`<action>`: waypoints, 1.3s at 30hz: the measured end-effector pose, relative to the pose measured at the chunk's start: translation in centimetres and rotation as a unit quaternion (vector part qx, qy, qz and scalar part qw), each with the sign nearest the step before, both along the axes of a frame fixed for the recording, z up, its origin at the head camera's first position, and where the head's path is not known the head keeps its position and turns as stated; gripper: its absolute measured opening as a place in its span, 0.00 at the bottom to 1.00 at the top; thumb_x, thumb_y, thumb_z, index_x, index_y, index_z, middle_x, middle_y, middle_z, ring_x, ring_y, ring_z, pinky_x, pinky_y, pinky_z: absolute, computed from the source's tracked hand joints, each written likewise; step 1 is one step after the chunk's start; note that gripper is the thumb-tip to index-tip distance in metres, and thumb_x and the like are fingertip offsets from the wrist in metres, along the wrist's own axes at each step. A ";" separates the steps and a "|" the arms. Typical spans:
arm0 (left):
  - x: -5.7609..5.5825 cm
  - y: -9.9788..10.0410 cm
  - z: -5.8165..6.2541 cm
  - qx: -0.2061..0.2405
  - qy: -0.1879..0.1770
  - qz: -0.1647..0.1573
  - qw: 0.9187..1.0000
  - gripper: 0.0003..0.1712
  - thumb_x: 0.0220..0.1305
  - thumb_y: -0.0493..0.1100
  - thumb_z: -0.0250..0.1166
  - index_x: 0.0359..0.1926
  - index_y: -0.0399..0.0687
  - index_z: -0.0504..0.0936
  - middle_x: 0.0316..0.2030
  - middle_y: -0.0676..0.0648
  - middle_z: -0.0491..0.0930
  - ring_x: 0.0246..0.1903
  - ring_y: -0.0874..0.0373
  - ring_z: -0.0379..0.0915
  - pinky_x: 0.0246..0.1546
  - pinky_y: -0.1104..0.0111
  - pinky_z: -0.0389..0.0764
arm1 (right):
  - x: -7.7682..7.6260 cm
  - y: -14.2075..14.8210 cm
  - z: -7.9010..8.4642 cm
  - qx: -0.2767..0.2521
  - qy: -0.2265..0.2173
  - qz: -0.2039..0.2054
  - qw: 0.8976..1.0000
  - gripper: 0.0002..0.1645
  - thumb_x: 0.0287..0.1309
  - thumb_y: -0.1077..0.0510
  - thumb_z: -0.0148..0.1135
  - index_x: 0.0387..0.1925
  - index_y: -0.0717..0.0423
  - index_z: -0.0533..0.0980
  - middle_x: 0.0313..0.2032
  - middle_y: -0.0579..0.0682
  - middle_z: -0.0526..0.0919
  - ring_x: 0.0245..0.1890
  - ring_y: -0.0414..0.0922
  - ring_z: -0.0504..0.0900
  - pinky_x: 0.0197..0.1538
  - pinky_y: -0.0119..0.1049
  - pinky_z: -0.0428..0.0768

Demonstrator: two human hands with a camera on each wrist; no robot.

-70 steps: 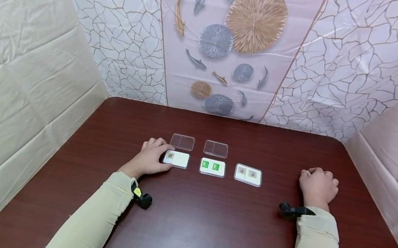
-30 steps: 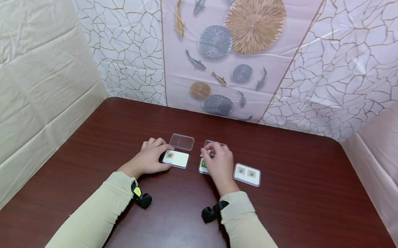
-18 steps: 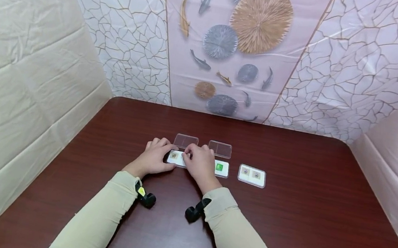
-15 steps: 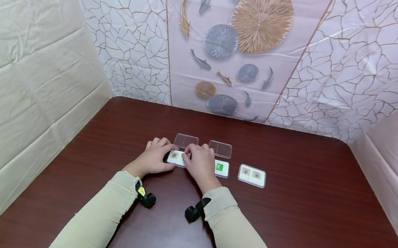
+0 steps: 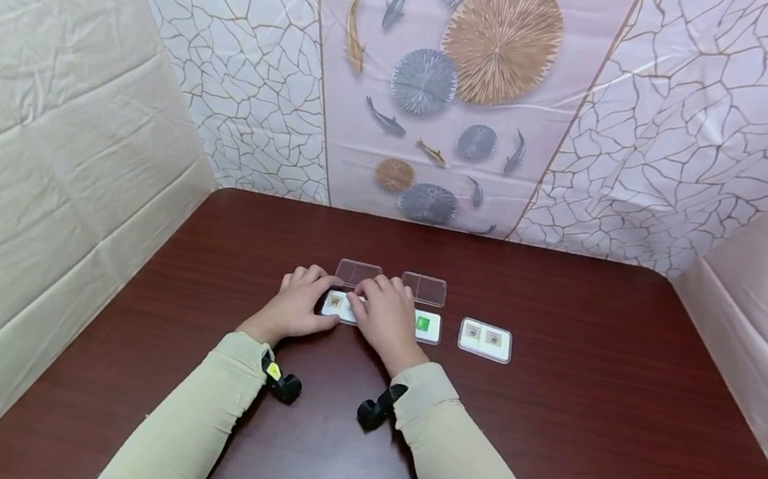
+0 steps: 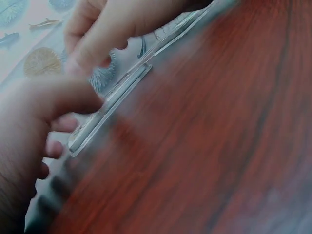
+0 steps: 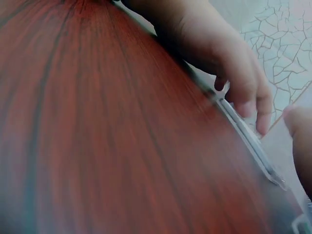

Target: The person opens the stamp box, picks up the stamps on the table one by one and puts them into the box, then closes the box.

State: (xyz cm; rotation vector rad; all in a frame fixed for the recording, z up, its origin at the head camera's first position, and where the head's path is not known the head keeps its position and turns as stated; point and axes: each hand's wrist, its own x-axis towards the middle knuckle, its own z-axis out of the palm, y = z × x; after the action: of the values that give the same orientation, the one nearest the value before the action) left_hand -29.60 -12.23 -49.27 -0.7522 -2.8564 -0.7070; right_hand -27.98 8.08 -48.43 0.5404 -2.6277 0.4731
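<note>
My left hand [image 5: 294, 299] grips the left end of a shallow clear plastic case [image 5: 343, 317] with a white insert, thumb at the near edge and fingers at the far side. A small brown stamp-like square [image 5: 335, 302] shows in that case's left half. Over its right half hovers my right hand [image 5: 386, 317], thumb and forefinger slightly apart, with nothing visible between them. In the left wrist view the right hand [image 6: 105, 36] is just above the case [image 6: 109, 107]. The middle case [image 5: 426, 328] shows a green square; its left half is hidden behind the right hand.
Two clear lids, a left one [image 5: 358, 272] and a right one [image 5: 424, 288], lie behind the cases. To the right sits a third case [image 5: 485, 340] with two brownish squares. The dark red wooden table [image 5: 571, 426] is backed by a patterned cloth [image 5: 431, 157].
My right hand has come from the table's right side, past the middle case, to the left case. Its pinched thumb and forefinger have since parted a little. My left hand keeps its hold.
</note>
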 end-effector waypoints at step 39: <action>2.3 21.7 0.6 -0.101 0.095 -0.094 0.986 0.40 0.58 0.63 0.64 0.70 0.55 0.71 0.60 0.55 0.77 0.58 0.54 0.63 0.63 0.52 0.58 | 1.9 23.2 -0.1 0.014 -0.100 0.112 0.989 0.33 0.53 0.40 0.72 0.56 0.52 0.81 0.49 0.47 0.77 0.50 0.45 0.74 0.51 0.46 0.76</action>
State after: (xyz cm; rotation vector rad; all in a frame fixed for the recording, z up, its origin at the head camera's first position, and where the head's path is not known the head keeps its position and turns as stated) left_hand -27.32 9.44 -48.64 -1.0669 -2.7331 -0.3432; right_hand -26.04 31.29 -48.54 0.8440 -2.7804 0.5861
